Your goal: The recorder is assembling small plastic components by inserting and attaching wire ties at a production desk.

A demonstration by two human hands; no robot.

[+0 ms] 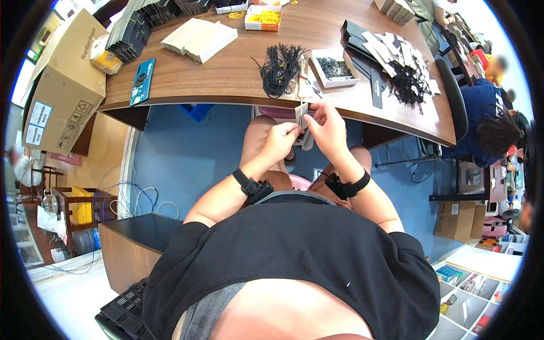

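Just off the table's front edge, my two hands meet over a small whitish tag [301,111], which stands upright between them. My left hand [279,141] is closed, its fingertips pinching at the tag's lower end, where a thin dark cord seems to run. My right hand [328,129] grips the tag from the right with thumb and fingers. Beyond them lies a heap of black cords [280,71]. Beside it, a white box [347,81] holds many small black pieces. Further right is a pile of white tags [391,48] with tangled black strings [409,83].
On the brown table [198,79] are a phone [142,82], a stack of pale flat cartons [199,38], black folded boxes [129,37] and a box of yellow bands [263,19]. A large carton [65,85] stands left. A co-worker [487,124] sits at right.
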